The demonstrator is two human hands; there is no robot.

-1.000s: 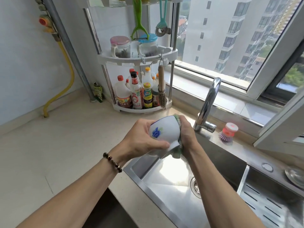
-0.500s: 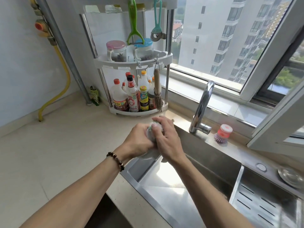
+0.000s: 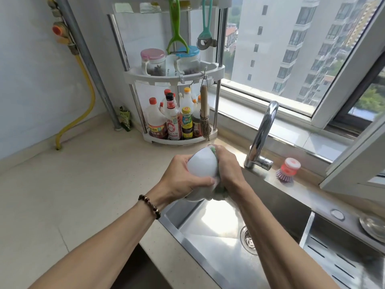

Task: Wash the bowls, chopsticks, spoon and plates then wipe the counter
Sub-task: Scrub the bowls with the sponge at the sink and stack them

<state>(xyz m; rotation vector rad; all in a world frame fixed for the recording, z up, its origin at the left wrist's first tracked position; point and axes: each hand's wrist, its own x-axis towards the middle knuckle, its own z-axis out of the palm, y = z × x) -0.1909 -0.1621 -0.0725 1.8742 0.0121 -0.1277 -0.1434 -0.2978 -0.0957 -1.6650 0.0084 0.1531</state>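
I see a white corner rack (image 3: 175,75) at the back, with sauce bottles (image 3: 174,122) on its lower tier and two lidded jars (image 3: 169,61) above. A pink dish brush (image 3: 288,170) stands right of the faucet (image 3: 262,134). A yellow hose (image 3: 83,97) runs down the wall.

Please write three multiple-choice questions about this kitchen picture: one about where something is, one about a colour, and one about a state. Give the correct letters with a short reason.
1. Where is the white bowl?
A. on the counter
B. held over the sink
C. on the corner rack

2. What colour is the hose on the wall?
A. yellow
B. blue
C. black

3. What is the tap doing?
A. running hard
B. dripping into a pot
C. no water visible

Answers:
1 B: the left hand and the right hand hold it above the basin.
2 A: the hose is yellow.
3 C: no stream shows at the tap.
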